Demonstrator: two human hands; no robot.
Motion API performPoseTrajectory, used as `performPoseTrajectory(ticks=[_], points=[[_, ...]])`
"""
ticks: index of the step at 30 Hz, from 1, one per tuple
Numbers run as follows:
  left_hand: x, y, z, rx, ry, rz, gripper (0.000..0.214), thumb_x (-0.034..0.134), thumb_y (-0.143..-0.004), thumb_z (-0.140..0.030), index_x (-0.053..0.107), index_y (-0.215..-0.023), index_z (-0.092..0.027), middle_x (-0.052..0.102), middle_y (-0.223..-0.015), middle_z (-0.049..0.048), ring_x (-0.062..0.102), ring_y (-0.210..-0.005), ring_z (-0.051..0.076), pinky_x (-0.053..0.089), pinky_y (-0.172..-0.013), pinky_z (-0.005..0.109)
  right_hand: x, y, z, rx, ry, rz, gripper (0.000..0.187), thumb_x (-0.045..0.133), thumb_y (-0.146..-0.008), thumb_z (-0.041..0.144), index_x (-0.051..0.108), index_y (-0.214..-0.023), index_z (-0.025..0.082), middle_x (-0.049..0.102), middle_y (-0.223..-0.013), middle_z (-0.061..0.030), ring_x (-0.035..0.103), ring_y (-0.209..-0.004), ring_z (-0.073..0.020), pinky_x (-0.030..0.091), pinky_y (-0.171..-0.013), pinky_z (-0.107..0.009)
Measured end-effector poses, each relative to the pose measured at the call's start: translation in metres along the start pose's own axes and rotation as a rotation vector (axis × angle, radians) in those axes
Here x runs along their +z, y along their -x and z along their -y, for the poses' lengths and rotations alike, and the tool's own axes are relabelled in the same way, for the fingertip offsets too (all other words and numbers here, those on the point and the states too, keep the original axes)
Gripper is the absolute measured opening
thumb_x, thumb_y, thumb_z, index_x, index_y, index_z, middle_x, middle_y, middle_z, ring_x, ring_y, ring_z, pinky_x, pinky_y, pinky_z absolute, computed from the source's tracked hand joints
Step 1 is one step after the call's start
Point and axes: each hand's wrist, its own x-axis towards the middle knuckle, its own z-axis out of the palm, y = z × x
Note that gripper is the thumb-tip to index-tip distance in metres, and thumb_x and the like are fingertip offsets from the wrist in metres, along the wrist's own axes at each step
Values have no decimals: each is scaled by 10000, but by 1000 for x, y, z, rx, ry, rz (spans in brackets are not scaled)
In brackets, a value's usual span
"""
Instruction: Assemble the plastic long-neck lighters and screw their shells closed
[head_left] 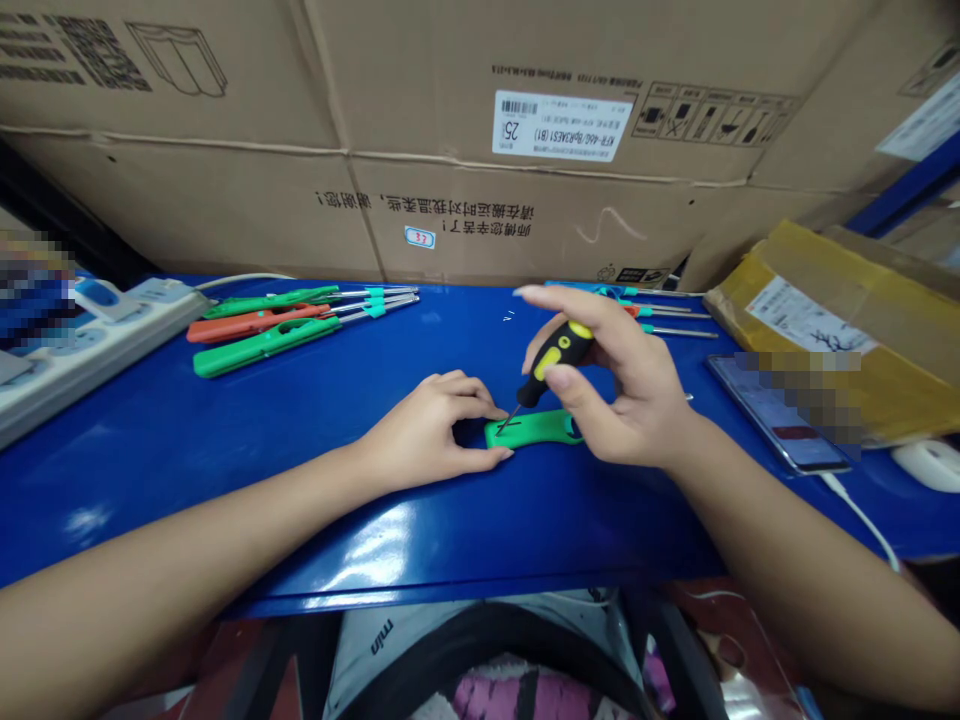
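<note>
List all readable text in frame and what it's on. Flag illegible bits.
"25": white label on the cardboard box, upside down.
"(B1)": same label, end of a model code; the rest is too small.
"师傅您辛苦了!请在搬运时对我温柔些,谢谢您!": printed upside down on that box.
"min": grey bag under the blue table.
Unreadable: small sticker, parcel label, top-left box print.

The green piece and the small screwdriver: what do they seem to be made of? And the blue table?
Green piece: likely moulded plastic, with an even bright colour and a soft sheen. Screwdriver: black and yellow handle, probably plastic or rubbery; its thin dark shaft looks like metal. Table: glossy, mirroring the lights; painted metal or laminate, hard to tell.
</note>
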Motion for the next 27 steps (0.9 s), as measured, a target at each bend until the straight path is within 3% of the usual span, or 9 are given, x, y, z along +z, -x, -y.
performPoseTrajectory(ticks=[3, 6, 9, 13, 15, 17, 19, 24, 27], points=[[0, 0, -1, 2, -13, -6, 287, 764, -840, -413, 759, -1047, -215, 733, -1003, 39, 662, -958, 226, 458, -871, 379, 1, -1, -2, -57, 80, -99, 360, 674, -916, 402, 628, -1250, 277, 736, -1075, -45, 727, -841, -210, 624, -738, -335], [0, 0, 0, 6, -7, -1, 282, 763, -842, -424, 761, -1030, -214, 730, -1000, 36, 660, -949, 219, 453, -874, 378, -1, -1, -2, -21, 5, -28, 442, 560, -982, 405, 525, -1402, 270, 716, -1161, -63, 728, -913, -216, 625, -788, -357], [0, 0, 0, 10, 1, 2, 285, 764, -844, -424, 758, -1028, -206, 727, -1008, 29, 658, -951, 210, 446, -882, 377, -2, 0, -1, 40, -87, 56, 488, 458, -1022, 381, 422, -1493, 259, 695, -1224, -82, 723, -864, -200, 632, -731, -355], [0, 0, 0, 13, -9, -4, 291, 764, -845, -408, 758, -1050, -202, 720, -978, 27, 647, -936, 211, 448, -854, 372, 0, 0, 1, -26, 55, -37, 381, 658, -925, 444, 620, -1269, 283, 736, -1103, -50, 713, -791, -194, 625, -699, -321], [0, 0, 0, 11, -9, -4, 286, 766, -843, -409, 760, -1040, -201, 718, -967, 26, 645, -924, 209, 449, -851, 370, -1, 0, 3, -38, 63, -15, 435, 611, -951, 451, 568, -1348, 276, 723, -1163, -59, 723, -901, -213, 629, -777, -336], [0, 0, 0, 7, -3, -8, 278, 770, -840, -411, 763, -1024, -203, 718, -972, 21, 647, -922, 203, 448, -859, 367, -2, 0, 6, -8, -8, 62, 511, 469, -1017, 393, 406, -1502, 244, 676, -1281, -83, 709, -1020, -224, 626, -840, -367], [1, 0, 0, 5, -1, -13, 273, 773, -838, -412, 766, -1021, -210, 718, -965, 17, 651, -917, 199, 448, -856, 361, -3, -1, 8, 30, -66, 113, 525, 407, -1031, 315, 336, -1542, 223, 662, -1303, -93, 708, -1011, -213, 628, -824, -365], [2, 0, -1, -5, -35, -17, 282, 766, -838, -409, 769, -1041, -214, 717, -914, 26, 652, -906, 216, 455, -833, 362, 0, -1, 5, -26, 90, -35, 316, 653, -936, 335, 625, -1243, 267, 729, -1129, -41, 712, -799, -180, 613, -700, -298], [2, 0, -2, -9, -25, -7, 280, 768, -837, -399, 769, -1042, -208, 704, -918, 25, 652, -892, 204, 459, -830, 353, 0, -1, 4, 0, 29, -11, 394, 531, -1004, 343, 528, -1390, 260, 705, -1203, -57, 717, -808, -169, 613, -728, -305]])
